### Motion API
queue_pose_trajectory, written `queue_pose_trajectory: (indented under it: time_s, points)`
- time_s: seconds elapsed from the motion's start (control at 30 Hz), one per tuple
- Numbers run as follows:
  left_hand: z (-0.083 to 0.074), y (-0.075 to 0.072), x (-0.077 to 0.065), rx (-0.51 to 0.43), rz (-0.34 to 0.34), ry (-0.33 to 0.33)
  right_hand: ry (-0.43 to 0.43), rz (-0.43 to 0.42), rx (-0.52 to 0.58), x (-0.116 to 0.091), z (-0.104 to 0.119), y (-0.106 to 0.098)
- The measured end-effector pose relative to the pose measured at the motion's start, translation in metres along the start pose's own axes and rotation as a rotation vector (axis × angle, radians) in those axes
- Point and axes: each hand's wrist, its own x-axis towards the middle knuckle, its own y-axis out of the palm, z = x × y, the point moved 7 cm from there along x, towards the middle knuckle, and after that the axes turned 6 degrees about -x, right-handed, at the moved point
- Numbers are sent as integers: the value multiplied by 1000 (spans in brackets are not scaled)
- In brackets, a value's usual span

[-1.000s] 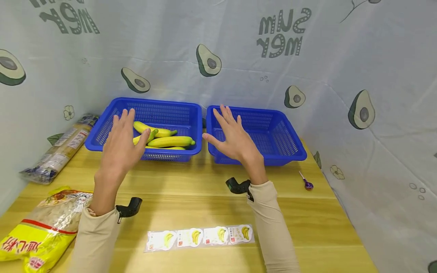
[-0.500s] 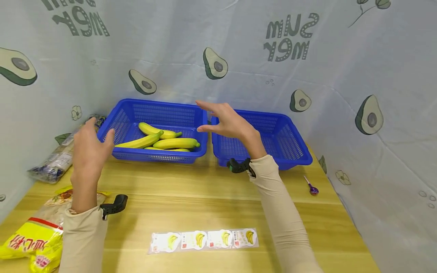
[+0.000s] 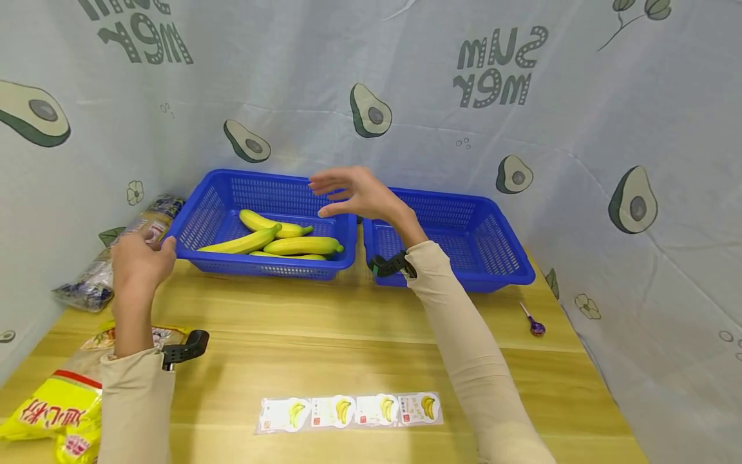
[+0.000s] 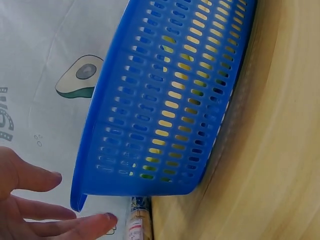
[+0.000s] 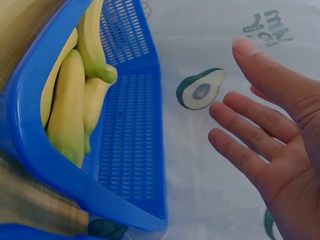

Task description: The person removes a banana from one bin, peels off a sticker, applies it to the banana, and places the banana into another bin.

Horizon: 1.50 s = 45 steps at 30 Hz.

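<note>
A blue plastic basket (image 3: 263,264) at the back left holds several yellow bananas (image 3: 304,245) with green tips. Beside its left corner is my left hand (image 3: 139,261); in the left wrist view the thumb and spread fingers (image 4: 42,212) lie on either side of the basket rim, gripping nothing. My right hand (image 3: 362,193) hovers over the basket's right end, fingers extended and thumb apart. In the right wrist view the palm and fingers (image 5: 255,125) hold nothing, and the bananas (image 5: 70,107) show inside the basket beyond them.
A second blue basket (image 3: 498,241) stands close on the right, with a lollipop (image 3: 536,327) near it. Banana-picture stickers (image 3: 348,412) lie in front. At left are a yellow food bag (image 3: 64,399) and a long clear-wrapped package (image 3: 95,283). A patterned curtain (image 3: 429,148) closes the back.
My left hand has moved left and down to the left basket's corner. My right hand has shifted left from the right basket to above the banana basket. The view has turned slightly.
</note>
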Motion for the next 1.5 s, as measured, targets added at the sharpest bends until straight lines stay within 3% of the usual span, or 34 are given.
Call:
queue_pose_trajectory:
  time_s: [0.17,0.47,0.8,1.07,1.5]
  points:
    - [3,4,2,-70,-25,-8,9,8,75,13,-14,5]
    - [11,3,2,-237,-28,-23,5,68,98,40,-20,20]
    - [16,6,5,-488,13,-121,18,127,120,69,-34,40]
    - [17,6,5,-515,18,-122,33,163,131,84,-40,60]
    - [19,5,5,-503,16,-113,141,163,104,100,-63,82]
